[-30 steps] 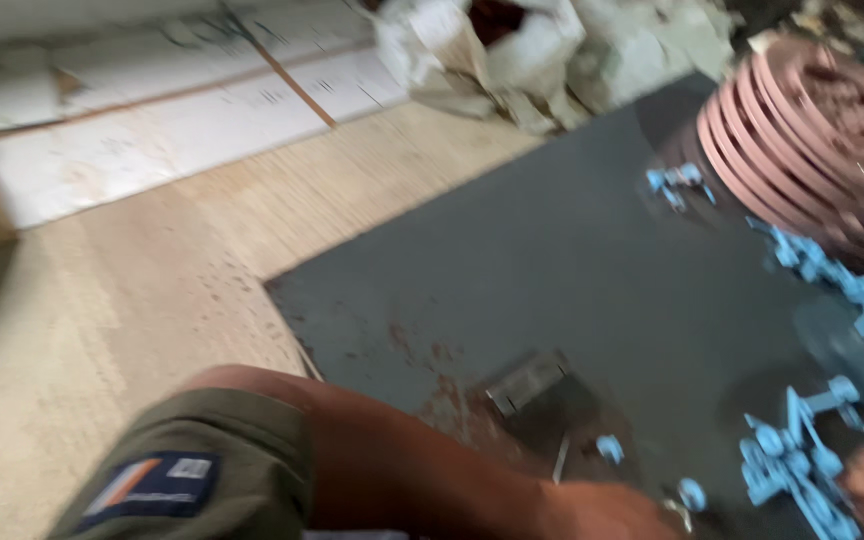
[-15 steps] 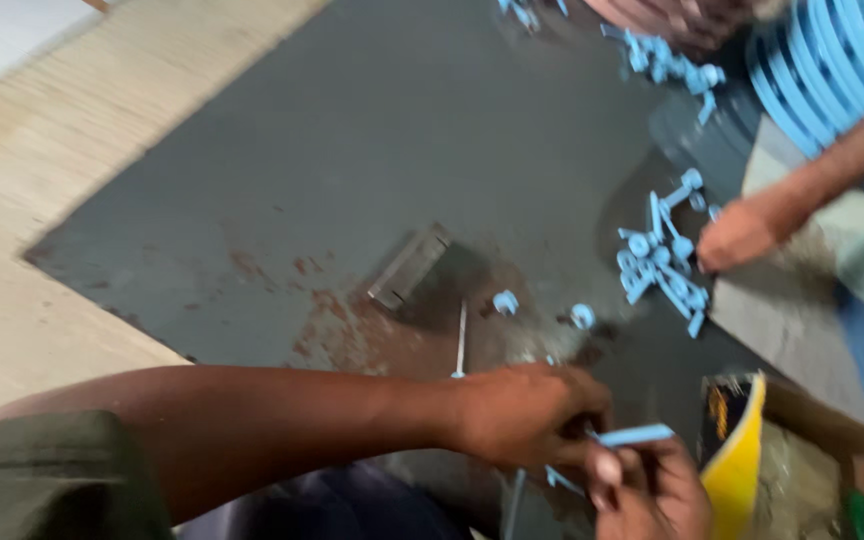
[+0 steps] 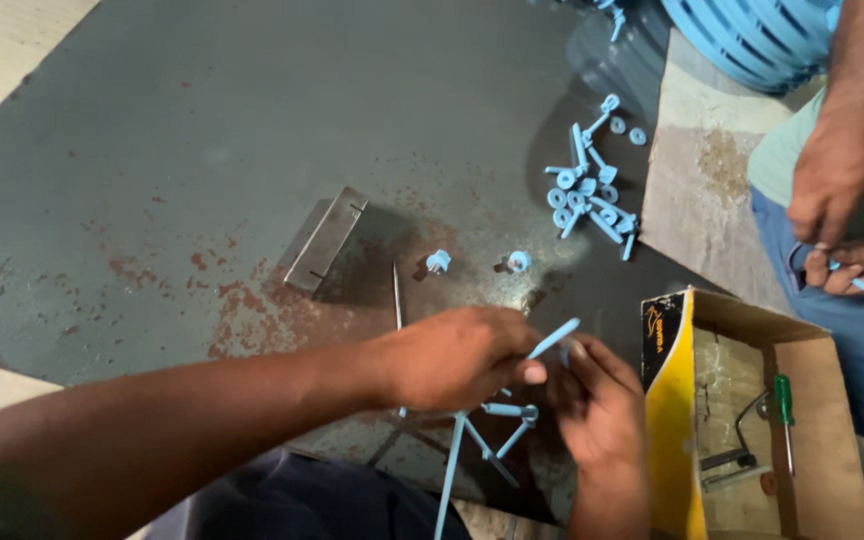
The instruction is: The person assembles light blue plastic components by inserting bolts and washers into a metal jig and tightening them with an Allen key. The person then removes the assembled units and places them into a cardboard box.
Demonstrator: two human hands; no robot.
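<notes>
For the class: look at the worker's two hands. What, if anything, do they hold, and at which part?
Both hands pinch one light-blue bolt: the left hand and the right hand grip its lower end, its upper end sticking out free.

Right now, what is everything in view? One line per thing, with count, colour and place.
metal sheet: one, dark grey, rust-spotted, on the floor.
metal bracket: one, grey, mid-sheet.
loose bolts and washers: a pile, light blue, upper right of the sheet.
cardboard box: one, yellow-sided, open, lower right.
screwdriver: one, green-handled, inside the box.
co-worker's hands: two, right edge, holding a blue piece.
left hand: pinching a blue bolt.
right hand: touching the same bolt.
</notes>
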